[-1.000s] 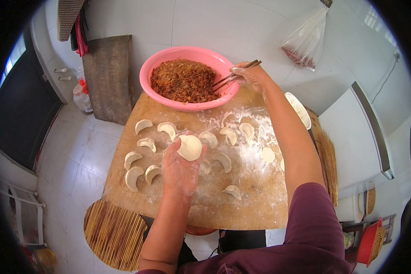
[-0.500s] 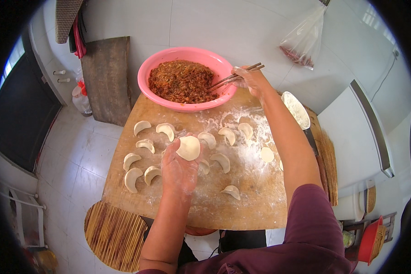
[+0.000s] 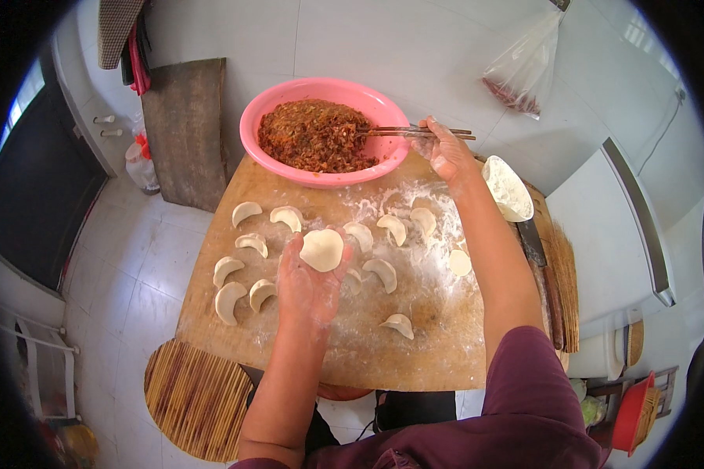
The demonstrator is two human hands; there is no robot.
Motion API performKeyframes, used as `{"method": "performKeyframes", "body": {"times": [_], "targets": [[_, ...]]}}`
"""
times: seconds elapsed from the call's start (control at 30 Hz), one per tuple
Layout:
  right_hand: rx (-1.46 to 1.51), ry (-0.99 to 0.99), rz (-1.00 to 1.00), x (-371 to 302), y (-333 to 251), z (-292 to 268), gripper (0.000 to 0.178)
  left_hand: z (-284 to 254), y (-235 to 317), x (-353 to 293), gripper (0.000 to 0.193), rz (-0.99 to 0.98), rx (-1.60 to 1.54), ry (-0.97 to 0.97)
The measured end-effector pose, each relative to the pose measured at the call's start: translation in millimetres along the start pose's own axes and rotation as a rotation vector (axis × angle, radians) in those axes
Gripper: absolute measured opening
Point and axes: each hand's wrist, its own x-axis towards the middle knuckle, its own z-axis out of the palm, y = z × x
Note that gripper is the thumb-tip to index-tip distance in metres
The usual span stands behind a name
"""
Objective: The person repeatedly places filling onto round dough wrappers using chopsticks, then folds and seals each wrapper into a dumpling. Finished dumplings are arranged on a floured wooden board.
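On the fingers of my left hand [image 3: 309, 289] lies a flat round dumpling wrapper [image 3: 321, 250], raised above the floured wooden board. My right hand [image 3: 446, 152] grips a pair of chopsticks [image 3: 414, 132], their tips at the right side of a heap of reddish-brown minced filling [image 3: 309, 133]. The heap sits in a pink basin [image 3: 387, 152] at the far edge of the board. Several folded dumplings [image 3: 231, 302] are spread over the board around my left hand. Another flat wrapper [image 3: 459, 263] lies on the board, left of my right forearm.
A white container of flour [image 3: 508, 191] stands right of the board [image 3: 430, 352], beside a knife [image 3: 530, 241] and a straw brush [image 3: 562, 281]. Near left is a round slatted mat [image 3: 195, 402]. A dark wooden panel [image 3: 184, 133] leans on the wall; a plastic bag [image 3: 522, 74] hangs at far right.
My right hand has moved slightly right and nearer, and the chopsticks have turned almost level, tips in the filling. My left hand keeps the wrapper in nearly the same place.
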Motion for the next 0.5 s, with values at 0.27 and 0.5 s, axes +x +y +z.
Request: {"method": "performKeyframes", "body": {"times": [0.27,0.5], "targets": [[0.086,-0.015,-0.037,-19.9,-11.6,13.8,0.017,-6.1,1.7,8.1,0.039,0.021,-0.090,0.038],[0.035,0.055,-0.019,-28.4,-0.3,16.7,0.017,-8.0,5.8,6.3,0.039,0.028,-0.114,-0.042]]}}
